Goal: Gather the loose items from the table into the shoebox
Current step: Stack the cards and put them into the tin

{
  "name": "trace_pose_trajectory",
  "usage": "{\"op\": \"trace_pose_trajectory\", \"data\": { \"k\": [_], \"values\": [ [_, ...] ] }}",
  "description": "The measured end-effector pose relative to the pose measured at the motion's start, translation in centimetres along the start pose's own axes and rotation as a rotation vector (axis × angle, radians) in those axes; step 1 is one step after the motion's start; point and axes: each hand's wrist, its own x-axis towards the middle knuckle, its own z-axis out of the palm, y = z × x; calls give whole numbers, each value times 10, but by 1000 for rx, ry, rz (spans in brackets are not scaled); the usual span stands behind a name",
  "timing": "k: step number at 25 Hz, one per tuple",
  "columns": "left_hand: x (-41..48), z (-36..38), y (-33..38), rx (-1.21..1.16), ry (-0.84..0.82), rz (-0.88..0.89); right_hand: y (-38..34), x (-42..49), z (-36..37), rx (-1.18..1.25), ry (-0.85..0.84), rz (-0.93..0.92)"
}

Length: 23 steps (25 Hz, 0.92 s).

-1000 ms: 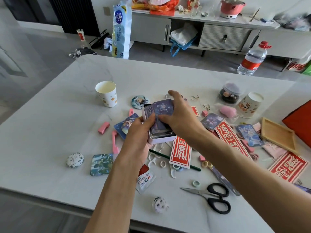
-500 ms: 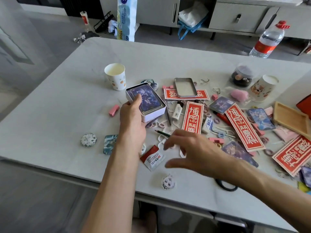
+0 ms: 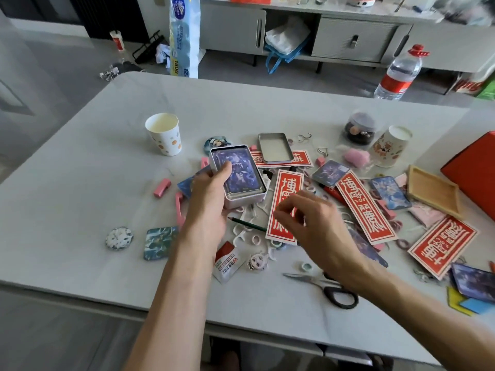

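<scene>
- Scissors (image 3: 328, 290) nearest, under right wrist.
- Right hand (image 3: 308, 223) hovers over red paper strip (image 3: 288, 188). Fingers loosely curled, nothing pinched.
- Left hand (image 3: 211, 199) just left of it, wrapped round card tin (image 3: 243, 200), thumb pressing top card (image 3: 238, 172).
- Tin lid (image 3: 274, 148) beyond both hands, hollow side up.
- Loose items mostly right of right hand.
- Red box (image 3: 476, 170), likely shoebox, far right, cut by frame edge.
- Step, as judged: packing tin.
- Next: reach forward for lid, seat it squarely, carry tin right to box.

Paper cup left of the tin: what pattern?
White paper cup with orange dots; head view.
</scene>
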Motion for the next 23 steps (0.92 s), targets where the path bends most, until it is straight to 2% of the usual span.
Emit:
{"op": "trace_pose_trajectory", "data": {
  "k": [1,2,6,9,12,14,16,18,20,23],
  "values": [
    [0,3,-1,2,-18,-7,1,10,-10,28,113,3],
    [-1,7,-2,-9,-41,-20,0,19,-16,-4,153,-14],
    [-9,26,-9,-45,-154,-86,-7,36,-7,-194,-70,-50],
    [-8,33,-12,-54,-157,-75,-2,33,-1,-96,-59,-31],
    [-7,39,-15,-55,-117,-67,26,43,-11,55,67,137],
    [-4,41,-17,-26,-60,-45,65,61,-26,-131,36,366],
    [-3,44,-18,-13,-39,-29,101,74,-37,-435,-128,533],
    [-2,47,-19,-11,-50,-39,121,81,-37,-551,-198,559],
    [-1,50,-21,-7,-59,-55,127,83,-33,-510,-215,555],
    [-1,55,-25,-13,-72,-68,138,84,-28,-442,-113,533]
  ]
}}
